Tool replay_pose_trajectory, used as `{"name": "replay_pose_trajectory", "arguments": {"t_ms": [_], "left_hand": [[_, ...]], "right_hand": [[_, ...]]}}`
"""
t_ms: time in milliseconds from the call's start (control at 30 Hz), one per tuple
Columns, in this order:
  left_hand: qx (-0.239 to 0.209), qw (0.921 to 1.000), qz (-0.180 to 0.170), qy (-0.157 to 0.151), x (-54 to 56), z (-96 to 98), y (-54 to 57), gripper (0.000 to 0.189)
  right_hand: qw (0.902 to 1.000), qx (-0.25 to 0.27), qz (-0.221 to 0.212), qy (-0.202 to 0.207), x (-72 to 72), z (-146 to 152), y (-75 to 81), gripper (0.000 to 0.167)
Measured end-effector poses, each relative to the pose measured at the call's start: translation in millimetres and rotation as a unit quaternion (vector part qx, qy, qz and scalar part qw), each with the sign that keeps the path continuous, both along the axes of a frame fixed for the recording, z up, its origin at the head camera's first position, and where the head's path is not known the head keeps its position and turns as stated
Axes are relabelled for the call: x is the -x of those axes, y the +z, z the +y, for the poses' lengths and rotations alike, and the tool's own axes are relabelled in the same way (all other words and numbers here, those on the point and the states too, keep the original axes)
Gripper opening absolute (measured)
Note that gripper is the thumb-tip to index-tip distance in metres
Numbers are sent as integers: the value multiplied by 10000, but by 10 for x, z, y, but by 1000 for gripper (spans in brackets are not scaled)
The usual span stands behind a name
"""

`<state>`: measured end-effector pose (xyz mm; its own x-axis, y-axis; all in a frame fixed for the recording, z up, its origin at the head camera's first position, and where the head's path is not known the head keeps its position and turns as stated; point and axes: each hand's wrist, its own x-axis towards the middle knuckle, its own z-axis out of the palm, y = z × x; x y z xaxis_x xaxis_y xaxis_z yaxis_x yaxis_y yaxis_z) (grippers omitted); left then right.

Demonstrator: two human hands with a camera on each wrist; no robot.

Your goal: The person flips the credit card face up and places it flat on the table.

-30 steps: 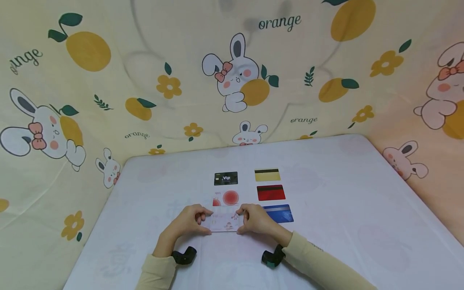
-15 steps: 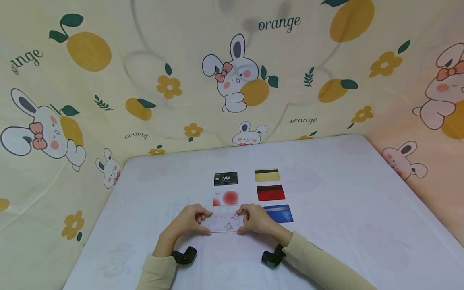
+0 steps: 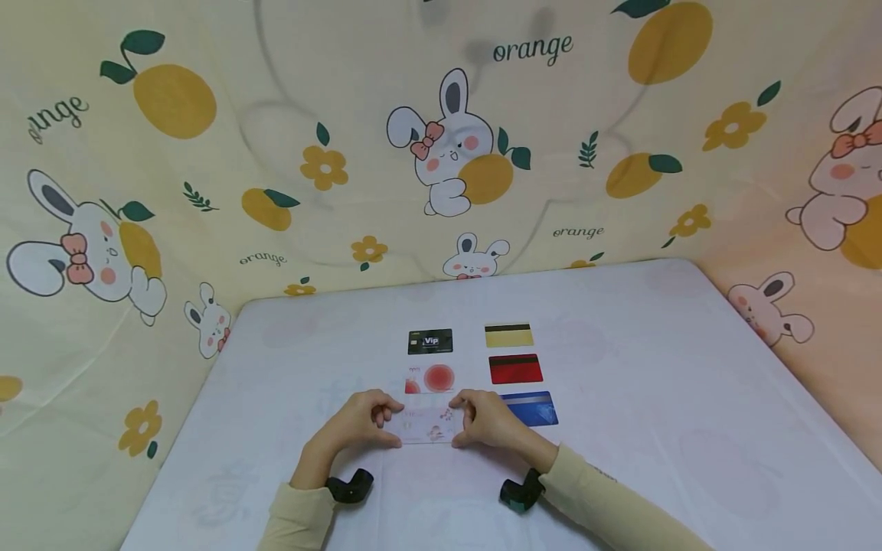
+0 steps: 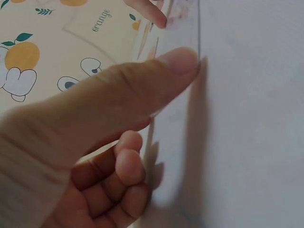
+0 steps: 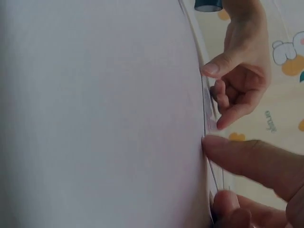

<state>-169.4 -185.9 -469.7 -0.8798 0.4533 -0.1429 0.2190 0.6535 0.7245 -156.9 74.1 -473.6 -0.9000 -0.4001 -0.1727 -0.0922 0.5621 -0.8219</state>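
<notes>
A pale pink card [image 3: 427,425] with a small printed picture lies in the front middle of the white table, in the head view. My left hand [image 3: 360,419] pinches its left end between thumb and index finger, the other fingers curled in. At the right end my right hand [image 3: 491,419] pinches it the same way, fingertips on the near and far corners. From the left wrist, the left thumb [image 4: 137,78] lies along the near edge of the card. The right wrist view shows both hands along that thin edge, close to the table surface.
Just beyond the held card lies a white card with red circles [image 3: 439,378], then a black Vip card [image 3: 430,341]. A second column on the right has a gold card [image 3: 509,337], a red card [image 3: 516,370] and a blue card [image 3: 537,410], partly behind my right hand.
The head view has tilted very slightly, so everything sits a few pixels lower. Both hands keep the same hold on the pink card, and the other cards stay in place.
</notes>
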Motion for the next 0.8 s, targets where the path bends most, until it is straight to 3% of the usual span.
{"name": "replay_pose_trajectory", "arguments": {"t_ms": [133, 433, 800], "left_hand": [[-36, 10000, -12, -48, 14, 27, 17, 43], [-218, 9975, 604, -292, 85, 183, 92, 40], [-233, 9942, 923, -493, 254, 449, 178, 35]], "right_hand": [[9998, 16, 1, 175, -2, 28, 17, 51], [9984, 215, 30, 516, 46, 163, 52, 46], [9964, 3, 566, 630, 168, 353, 170, 42]]}}
